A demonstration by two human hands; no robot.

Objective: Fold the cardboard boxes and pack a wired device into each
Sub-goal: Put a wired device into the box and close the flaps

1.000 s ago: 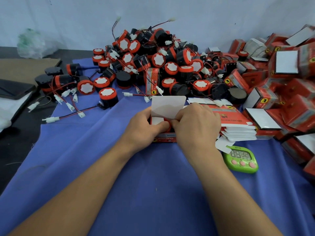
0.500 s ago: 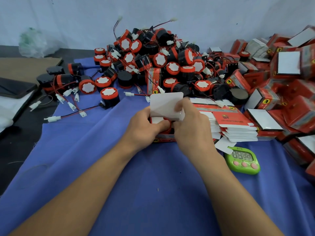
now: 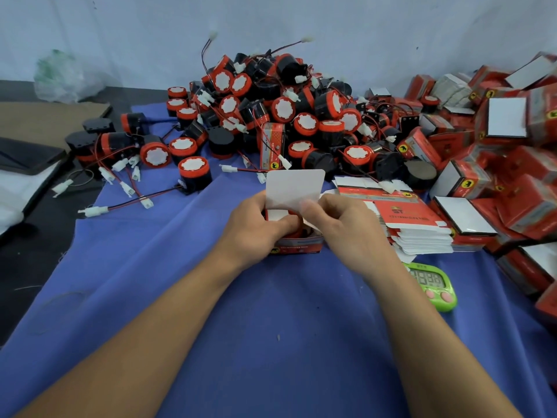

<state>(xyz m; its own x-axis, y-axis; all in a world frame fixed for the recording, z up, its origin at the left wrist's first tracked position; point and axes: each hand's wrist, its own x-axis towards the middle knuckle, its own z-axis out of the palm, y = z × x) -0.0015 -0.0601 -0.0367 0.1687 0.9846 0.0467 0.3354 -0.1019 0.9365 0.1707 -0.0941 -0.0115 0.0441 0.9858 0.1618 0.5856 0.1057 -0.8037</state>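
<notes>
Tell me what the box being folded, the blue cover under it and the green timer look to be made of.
The box looks like thin paperboard, printed red outside, plain matte white inside; its raised flap bends at a crisp crease. The blue cover seems woven fabric, matte, lying in soft wrinkles. The green timer is probably moulded plastic: smooth, slightly shiny, rounded corners.

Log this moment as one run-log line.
left hand: grips box | right hand: pinches box's right edge | top flap: upright | stage: box not yet closed

Both hands gripped the red box point(image 3: 297, 244) on the blue cloth point(image 3: 271, 342), left hand point(image 3: 259, 227) and right hand point(image 3: 340, 224) at its upright white flap point(image 3: 294, 187).
</notes>
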